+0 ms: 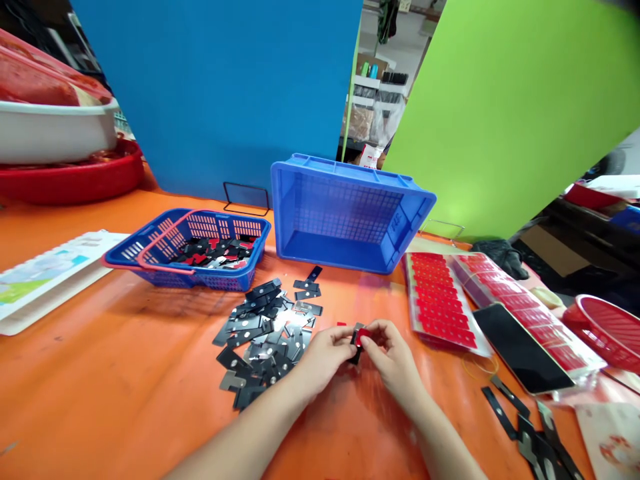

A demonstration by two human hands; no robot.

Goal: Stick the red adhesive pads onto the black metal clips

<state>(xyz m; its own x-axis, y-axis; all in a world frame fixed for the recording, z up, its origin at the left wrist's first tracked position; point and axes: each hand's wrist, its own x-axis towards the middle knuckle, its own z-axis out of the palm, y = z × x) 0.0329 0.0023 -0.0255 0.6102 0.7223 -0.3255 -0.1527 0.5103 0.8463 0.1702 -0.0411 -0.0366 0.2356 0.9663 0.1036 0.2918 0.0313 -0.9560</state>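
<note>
Between my two hands, above the orange table, is a small black flat plate (355,355) with a red piece (362,335) at its upper part. My left hand (326,353) pinches the plate from the left with thumb and fingers. My right hand (389,350) presses its thumb on the red piece, fingers curled behind. Left of my hands lies a loose pile of black and silvery flat plates (270,343). Sheets of red stickers (443,300) lie to the right of my right hand.
A blue basket (233,280) with a pink handle holds black and red pieces at the back left. Behind my hands a blue crate (333,257) lies on its side. A phone (523,347), more plates (533,437) and a red basket (607,333) are at right.
</note>
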